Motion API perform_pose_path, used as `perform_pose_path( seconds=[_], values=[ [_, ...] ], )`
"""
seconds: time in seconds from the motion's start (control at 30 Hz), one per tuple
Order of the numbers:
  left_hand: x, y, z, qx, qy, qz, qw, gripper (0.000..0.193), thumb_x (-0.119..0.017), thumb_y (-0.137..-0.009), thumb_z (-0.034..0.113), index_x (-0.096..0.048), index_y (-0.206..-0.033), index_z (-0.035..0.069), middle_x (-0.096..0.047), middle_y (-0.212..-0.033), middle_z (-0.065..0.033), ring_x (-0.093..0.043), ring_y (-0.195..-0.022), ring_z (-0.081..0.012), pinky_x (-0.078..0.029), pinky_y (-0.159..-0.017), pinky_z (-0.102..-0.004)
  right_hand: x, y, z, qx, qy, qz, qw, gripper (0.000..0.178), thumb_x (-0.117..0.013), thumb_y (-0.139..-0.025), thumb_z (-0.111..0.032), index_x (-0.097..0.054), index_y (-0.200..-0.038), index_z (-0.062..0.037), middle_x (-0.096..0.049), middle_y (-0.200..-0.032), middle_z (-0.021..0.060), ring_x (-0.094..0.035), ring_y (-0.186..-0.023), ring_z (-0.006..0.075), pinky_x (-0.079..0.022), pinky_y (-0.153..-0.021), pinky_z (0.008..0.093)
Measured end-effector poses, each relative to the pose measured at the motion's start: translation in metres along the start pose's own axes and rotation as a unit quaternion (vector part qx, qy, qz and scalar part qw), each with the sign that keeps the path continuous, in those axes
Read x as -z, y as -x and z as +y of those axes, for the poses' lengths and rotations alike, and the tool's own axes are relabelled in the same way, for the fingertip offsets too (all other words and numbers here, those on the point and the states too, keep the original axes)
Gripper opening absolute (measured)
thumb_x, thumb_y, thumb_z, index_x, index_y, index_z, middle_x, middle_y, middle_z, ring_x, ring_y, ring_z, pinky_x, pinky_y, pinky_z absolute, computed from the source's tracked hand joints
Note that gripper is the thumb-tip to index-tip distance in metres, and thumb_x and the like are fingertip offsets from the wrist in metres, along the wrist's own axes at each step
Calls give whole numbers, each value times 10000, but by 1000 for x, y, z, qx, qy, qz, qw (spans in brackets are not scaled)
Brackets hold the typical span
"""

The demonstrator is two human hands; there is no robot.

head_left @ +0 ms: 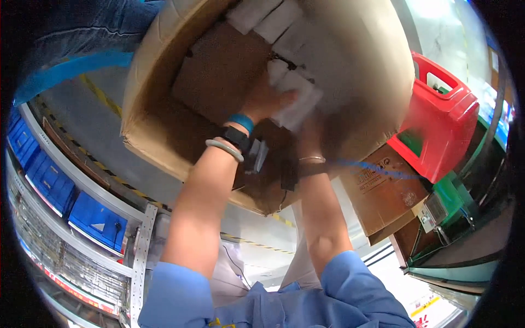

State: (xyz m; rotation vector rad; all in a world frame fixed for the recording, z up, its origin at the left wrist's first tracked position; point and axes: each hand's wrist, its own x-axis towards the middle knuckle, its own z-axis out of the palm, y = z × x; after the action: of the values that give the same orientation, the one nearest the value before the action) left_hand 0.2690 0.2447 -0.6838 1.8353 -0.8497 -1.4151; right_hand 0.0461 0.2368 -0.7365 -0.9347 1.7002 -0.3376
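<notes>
Both my arms reach down into a large open cardboard box [158, 109]. My left hand [268, 101] is closed against the side of a few small white blocks [298, 101], its thumb lying over them. My right hand [311, 131] is at the lower right end of those same blocks; shadow and blur hide its fingers. More white blocks [268, 22] lie in rows along the far side of the box. A small pale, flat piece [258, 156] is in the box beside my left wrist.
A red plastic bin [445, 115] stands right of the box, above a smaller brown carton [383, 191]. A blue cord [377, 168] runs rightward from my right wrist. Metal shelving with blue bins [98, 221] is at left. Someone's jeans-clad leg [93, 33] shows at the far left.
</notes>
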Motion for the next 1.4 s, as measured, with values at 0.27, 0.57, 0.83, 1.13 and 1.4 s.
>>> perform_pose_path(
  seconds=[0.27, 0.57, 0.83, 1.13, 1.4],
  values=[
    [48, 5, -20, 52, 81, -105, 990, 968, -661, -764, 619, -301, -1437, 23, -376, -1435, -197, -372, -1318, -322, -305, -1100, -416, -17, 12, -48, -26, 390, 20, 920, 614, -522, -943, -350, -367, -1385, 47, -346, -1454, 229, -362, -1321, 359, -288, -1089, 420],
    [118, 2, -23, 70, -6, -96, 993, 855, -650, -803, 569, -367, -1409, 36, -506, -1332, -142, -488, -1210, -263, -376, -1031, -370, -61, 29, -71, -74, -73, -55, 993, 367, -515, -942, -316, -585, -1150, -21, -602, -1065, 92, -561, -977, 201, -480, -791, 394],
    [105, 14, -14, 59, 42, -128, 989, 757, -660, -817, 533, -459, -1347, 31, -581, -1226, -95, -553, -1098, -206, -417, -972, -329, -72, 31, -52, -37, -210, -48, 976, 471, -535, -944, -366, -493, -1285, -44, -541, -1239, 72, -545, -1077, 239, -446, -920, 373],
    [43, 67, -18, 253, 427, -172, 851, 590, -744, -790, 420, -569, -1225, 62, -640, -1107, -28, -614, -924, -141, -506, -780, -274, -31, 37, -8, -69, -148, -259, 952, 527, -464, -971, -379, -432, -1331, 5, -535, -1268, 134, -542, -1112, 231, -452, -922, 348],
    [66, 161, 89, 200, 429, -47, 879, 578, -640, -871, 430, -515, -1280, 40, -610, -1158, -83, -609, -973, -154, -501, -836, -287, -6, 111, -96, -71, -203, -203, 955, 224, -588, -905, -195, -669, -862, 8, -644, -736, 5, -613, -638, 181, -485, -557, 329]
  ],
)
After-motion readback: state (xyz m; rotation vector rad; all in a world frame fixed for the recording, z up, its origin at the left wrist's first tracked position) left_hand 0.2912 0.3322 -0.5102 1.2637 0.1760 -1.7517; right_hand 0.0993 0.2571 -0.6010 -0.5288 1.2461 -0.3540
